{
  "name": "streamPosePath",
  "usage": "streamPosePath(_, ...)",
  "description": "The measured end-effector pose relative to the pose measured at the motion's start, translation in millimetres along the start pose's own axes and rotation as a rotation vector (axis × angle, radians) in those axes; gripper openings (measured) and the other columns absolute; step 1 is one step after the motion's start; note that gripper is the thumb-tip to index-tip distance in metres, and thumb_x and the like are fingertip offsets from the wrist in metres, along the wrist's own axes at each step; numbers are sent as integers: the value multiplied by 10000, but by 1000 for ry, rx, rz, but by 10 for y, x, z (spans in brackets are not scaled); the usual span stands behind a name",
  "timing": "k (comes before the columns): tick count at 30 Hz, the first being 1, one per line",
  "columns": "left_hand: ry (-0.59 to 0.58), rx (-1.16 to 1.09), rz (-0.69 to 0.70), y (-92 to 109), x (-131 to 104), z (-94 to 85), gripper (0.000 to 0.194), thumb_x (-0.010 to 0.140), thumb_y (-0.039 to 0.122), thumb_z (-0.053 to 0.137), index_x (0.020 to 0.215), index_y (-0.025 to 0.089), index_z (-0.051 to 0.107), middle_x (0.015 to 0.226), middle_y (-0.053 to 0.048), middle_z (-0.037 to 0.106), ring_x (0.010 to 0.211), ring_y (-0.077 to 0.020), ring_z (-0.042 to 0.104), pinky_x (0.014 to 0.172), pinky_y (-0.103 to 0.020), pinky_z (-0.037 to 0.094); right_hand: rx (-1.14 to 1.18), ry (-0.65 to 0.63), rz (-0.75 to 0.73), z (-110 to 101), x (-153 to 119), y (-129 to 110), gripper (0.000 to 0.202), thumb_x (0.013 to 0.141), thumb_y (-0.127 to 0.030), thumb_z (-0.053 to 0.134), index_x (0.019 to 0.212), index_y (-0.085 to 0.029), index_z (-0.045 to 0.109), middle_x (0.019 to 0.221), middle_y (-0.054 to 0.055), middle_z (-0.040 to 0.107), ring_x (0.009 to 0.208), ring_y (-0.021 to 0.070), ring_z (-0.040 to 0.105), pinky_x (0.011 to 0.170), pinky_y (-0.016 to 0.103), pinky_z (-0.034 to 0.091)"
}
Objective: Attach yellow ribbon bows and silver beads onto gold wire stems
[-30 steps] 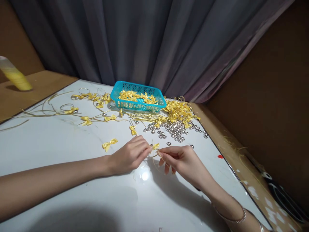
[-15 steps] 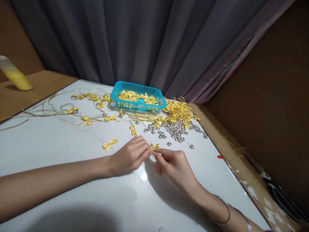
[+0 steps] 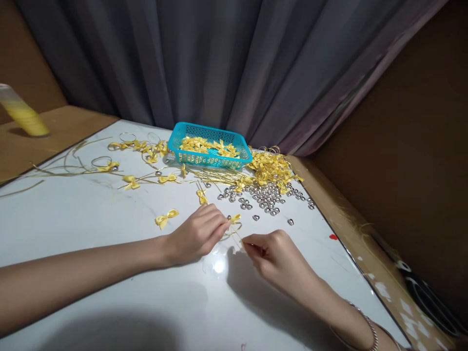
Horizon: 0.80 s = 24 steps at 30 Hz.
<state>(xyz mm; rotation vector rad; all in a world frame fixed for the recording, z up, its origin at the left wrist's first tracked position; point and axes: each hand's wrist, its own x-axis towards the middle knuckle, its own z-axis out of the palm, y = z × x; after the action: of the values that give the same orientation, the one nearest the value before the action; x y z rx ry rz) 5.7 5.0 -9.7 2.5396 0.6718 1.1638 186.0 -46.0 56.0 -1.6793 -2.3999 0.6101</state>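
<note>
My left hand (image 3: 199, 231) is closed in a pinch on a yellow bow (image 3: 236, 219), which sticks out past its fingertips above the white tabletop (image 3: 91, 219). A small silver bead (image 3: 229, 217) shows beside that bow. Just to the right, my right hand (image 3: 272, 251) pinches the end of a thin gold cord (image 3: 237, 236) that runs back to the bow. Another yellow bow (image 3: 166, 219) lies left of my left hand, and one more (image 3: 201, 196) lies just beyond its knuckles.
A blue basket (image 3: 212, 161) of yellow bows stands at the back. Right of it are a pile of bows (image 3: 270, 168) and scattered silver beads (image 3: 268, 196). Gold cords (image 3: 219, 175) lie before it. A yellow-filled bottle (image 3: 25, 117) stands far left; scissors (image 3: 427, 297) lie at right.
My right hand has moved right and slightly toward me, away from the bow, drawing the cord out. My left hand has stayed in nearly the same place.
</note>
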Motion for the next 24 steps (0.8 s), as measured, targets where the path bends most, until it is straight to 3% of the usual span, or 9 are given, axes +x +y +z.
streamPosePath(3, 2, 2, -14, 4, 1, -8, 212, 933, 139, 358, 797, 144, 521, 697, -51, 575, 698, -163, 466, 689, -325, 389, -125, -17, -32, -68, -92, 33, 232, 666, 13, 439, 511, -161, 439, 516, -26, 408, 503, 93, 360, 505, 232, 259)
streamPosePath(7, 5, 12, 5, 12, 3, -7, 213, 932, 136, 358, 800, 140, 525, 697, -55, 584, 691, -165, 470, 681, -326, 386, -207, 90, -97, -126, -249, 93, 282, 751, -12, 387, 674, -163, 612, 780, 73, 591, 646, 155, 531, 556, 265, 365)
streamPosePath(11, 2, 7, -11, 15, 1, -1, 223, 935, 144, 349, 801, 144, 527, 693, -51, 579, 690, -164, 468, 688, -328, 386, -188, 158, -148, -144, -354, 111, 320, 803, -48, 357, 798, -164, 655, 956, 112, 605, 670, 166, 578, 582, 296, 439)
streamPosePath(17, -1, 8, -15, 3, 10, -8, 216, 932, 140, 361, 787, 139, 521, 693, -52, 576, 691, -162, 468, 681, -328, 378, -146, 151, -209, -203, -382, 27, 325, 835, -76, 343, 791, -168, 652, 874, 122, 633, 692, 199, 603, 545, 305, 473)
streamPosePath(20, 2, 12, -30, 5, 9, -15, 215, 934, 147, 363, 787, 141, 520, 696, -49, 573, 698, -161, 470, 691, -326, 380, -69, 134, -222, -288, -493, 21, 314, 852, -104, 369, 845, -198, 669, 935, 123, 651, 751, 208, 637, 588, 300, 517)
streamPosePath(23, 8, 10, -45, 4, 2, -14, 224, 938, 162, 358, 776, 153, 512, 695, -42, 567, 700, -160, 471, 698, -321, 383, 37, 114, -158, -380, -683, 119, 250, 861, -171, 445, 897, -255, 678, 1096, 104, 645, 899, 238, 647, 701, 318, 553)
streamPosePath(24, 10, 8, -49, 2, 0, -11, 223, 939, 165, 358, 776, 155, 510, 700, -42, 568, 704, -160, 473, 701, -321, 385, 78, 167, -90, -407, -739, 174, 226, 858, -203, 475, 919, -274, 680, 1144, 92, 635, 963, 258, 632, 757, 347, 550)
